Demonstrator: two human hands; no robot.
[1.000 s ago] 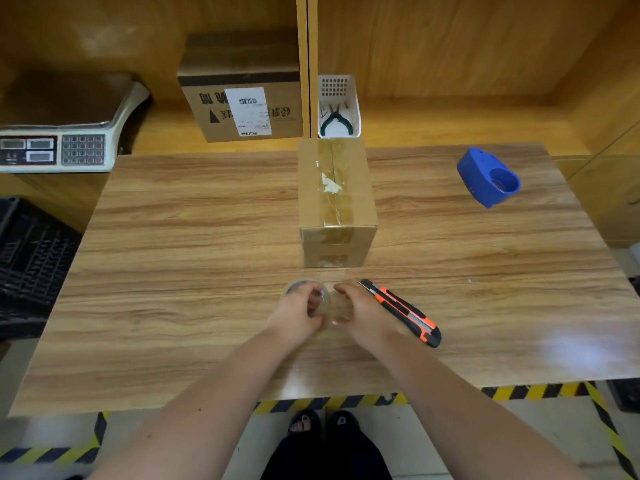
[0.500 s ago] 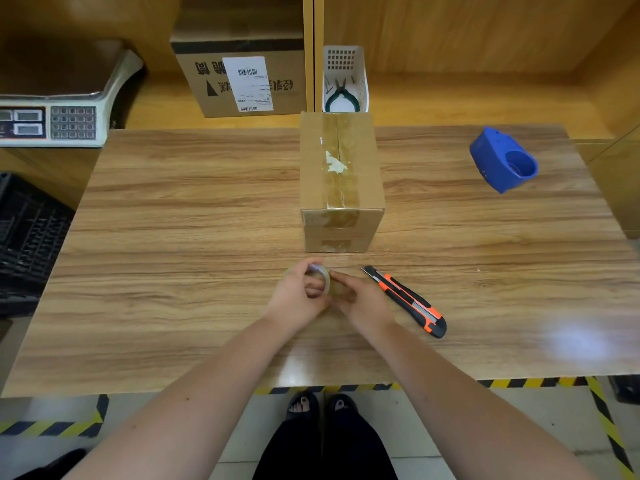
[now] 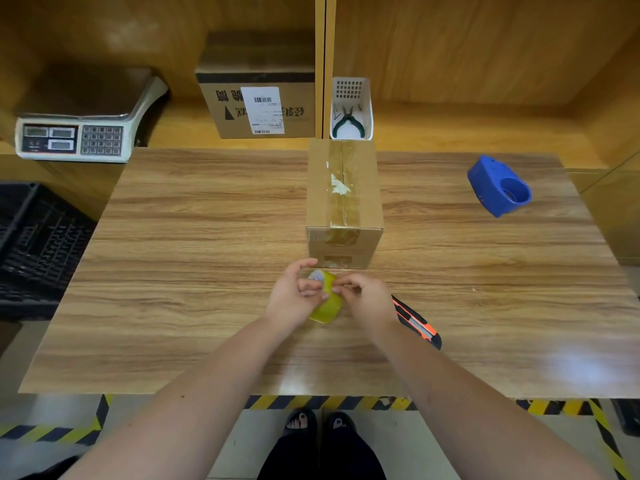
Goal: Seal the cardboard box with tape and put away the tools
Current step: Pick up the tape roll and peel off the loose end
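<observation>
The small brown cardboard box (image 3: pixel 344 202) stands upright near the middle of the wood-grain table (image 3: pixel 194 237), its flaps closed and a strip of clear tape already running along the top seam and down the near face, with a white scrap of torn label stuck on the top. Whether that strip is old or fresh I cannot tell, so I judge the sealing as barely under way: the person is at the stage of readying tape. Just in front of the box, the left hand (image 3: pixel 294 297) curls around a roll of yellowish clear packing tape (image 3: pixel 327 299), thumb and fingers gripping its rim, while the right hand (image 3: pixel 363 296) pinches at the outer face of the roll with fingertips pressed together, apparently hunting for the loose end. Left to do, by my reading: pull out a length, lay it over the seam, cut it, then put the tools away. The orange-and-black utility knife (image 3: pixel 419 323) lies on the table beside the right wrist, partly hidden by it. A blue plastic tape dispenser (image 3: pixel 497 188) sits well apart toward the far right. Behind the box, on the shelf, a white perforated basket (image 3: pixel 367 109) holds green-handled pliers (image 3: pixel 347 124); a larger labelled carton (image 3: pixel 258 98) and a weighing scale (image 3: pixel 83 123) stand further left. Nothing blocks the box; the knife lies close to the working hand.
</observation>
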